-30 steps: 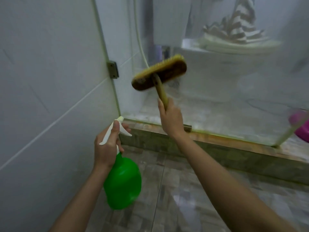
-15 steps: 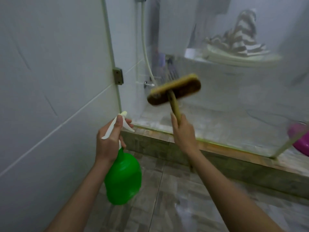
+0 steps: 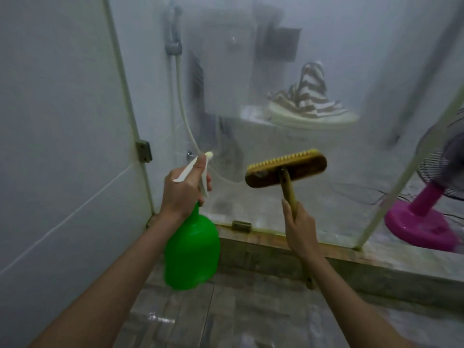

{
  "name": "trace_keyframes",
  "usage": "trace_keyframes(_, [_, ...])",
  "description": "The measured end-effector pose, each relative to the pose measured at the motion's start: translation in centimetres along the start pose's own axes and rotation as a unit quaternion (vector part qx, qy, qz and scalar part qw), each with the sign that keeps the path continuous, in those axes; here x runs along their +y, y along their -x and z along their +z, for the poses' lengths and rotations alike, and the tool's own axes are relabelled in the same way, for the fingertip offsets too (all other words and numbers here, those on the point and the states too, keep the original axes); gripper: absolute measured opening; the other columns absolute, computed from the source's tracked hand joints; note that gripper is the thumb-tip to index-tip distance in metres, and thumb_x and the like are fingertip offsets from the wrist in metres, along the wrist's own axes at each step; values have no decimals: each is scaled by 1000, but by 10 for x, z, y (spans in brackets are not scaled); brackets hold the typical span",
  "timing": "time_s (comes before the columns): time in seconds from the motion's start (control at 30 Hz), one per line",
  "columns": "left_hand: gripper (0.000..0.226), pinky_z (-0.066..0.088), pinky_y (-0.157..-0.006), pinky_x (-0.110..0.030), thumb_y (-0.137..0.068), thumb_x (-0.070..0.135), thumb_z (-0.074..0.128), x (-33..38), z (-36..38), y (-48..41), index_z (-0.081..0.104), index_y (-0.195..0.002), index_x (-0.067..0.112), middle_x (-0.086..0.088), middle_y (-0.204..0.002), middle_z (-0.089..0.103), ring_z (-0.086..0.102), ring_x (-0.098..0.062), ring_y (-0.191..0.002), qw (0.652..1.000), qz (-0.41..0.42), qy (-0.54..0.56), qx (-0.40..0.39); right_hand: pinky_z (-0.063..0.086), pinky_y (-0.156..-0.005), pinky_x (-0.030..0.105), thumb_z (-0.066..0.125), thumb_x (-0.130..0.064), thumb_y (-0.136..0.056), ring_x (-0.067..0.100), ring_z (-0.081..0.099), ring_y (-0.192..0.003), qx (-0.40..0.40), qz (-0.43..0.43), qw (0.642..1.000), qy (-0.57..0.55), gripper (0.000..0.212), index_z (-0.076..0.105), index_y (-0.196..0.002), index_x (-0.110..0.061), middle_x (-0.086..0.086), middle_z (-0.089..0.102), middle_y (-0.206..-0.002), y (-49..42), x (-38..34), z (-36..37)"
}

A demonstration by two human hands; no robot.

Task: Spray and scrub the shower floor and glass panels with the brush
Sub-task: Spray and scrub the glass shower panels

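Now gripping the green spray bottle at 11 o'clock in the curled left hand, clutching the handle of the brush in the closed right hand, bristles near the glass panel at 12 o'clock, probably best misting evenly before pressing bristles flat.

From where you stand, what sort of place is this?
Most likely a home bathroom, at the shower: a misted glass panel on a raised kerb, a shower hose beside the tiled wall. The left hand grips a spray bottle, the right hand a brush.
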State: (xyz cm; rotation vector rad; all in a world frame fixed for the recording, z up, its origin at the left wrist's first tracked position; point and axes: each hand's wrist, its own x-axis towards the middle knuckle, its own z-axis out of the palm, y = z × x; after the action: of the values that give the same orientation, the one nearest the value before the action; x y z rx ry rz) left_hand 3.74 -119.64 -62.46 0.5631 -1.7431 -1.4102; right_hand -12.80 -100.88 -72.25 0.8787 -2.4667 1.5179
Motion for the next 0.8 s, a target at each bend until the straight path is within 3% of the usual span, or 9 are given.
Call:
trace_keyframes(0.17, [37,45,-43,-30,-88,63,51,54,31,-14,76,-70,41,-9,-78,76,55,-29,-45,998,27,23,-47,30,-44,19,40,-45,-101,6,36,-47,31,-14,999,-32,34,42,-72,-26,-5,40,-59,-38,-54,-33])
trace_keyframes(0.3, [48,43,-44,-27,-95,57,51,82,59,-18,73,-74,20,-8,-65,68,51,-21,-41,997,26,21,-70,30,-44,19,40,-47,-100,3,35,-45,39,-5,997,-67,35,42,-71,-26,-5,39,-59,-38,-48,-41])
trace_keyframes(0.43, [46,44,-43,-25,-102,49,49,100,84,-12,69,-74,20,-7,-65,67,54,-17,-43,996,12,23,-80,33,-49,25,35,-60,-91,8,39,-50,54,72,994,-54,43,45,-70,-23,-2,41,-60,10,13,-48])
trace_keyframes(0.53, [45,44,-43,-28,-97,56,52,111,103,-10,74,-74,25,-5,-72,73,60,-30,-57,992,12,30,-124,33,-47,22,39,-51,-97,9,39,-50,58,70,993,-73,39,44,-70,-23,-3,41,-60,-17,-14,-77])
trace_keyframes(0.67, [54,42,-40,-25,-99,53,54,118,131,-4,69,-68,11,-9,-68,69,55,-18,-44,990,-9,17,-142,30,-43,20,41,-45,-100,9,38,-49,102,15,990,-93,40,41,-68,-22,-2,39,-58,-65,-53,-115])
trace_keyframes(0.8, [58,43,-44,-27,-90,62,52,117,138,4,74,-73,10,-7,-75,76,57,-28,-48,987,6,16,-159,33,-49,21,38,-59,-94,6,41,-51,66,74,994,-41,40,44,-70,-28,-6,41,-59,-10,35,-107])
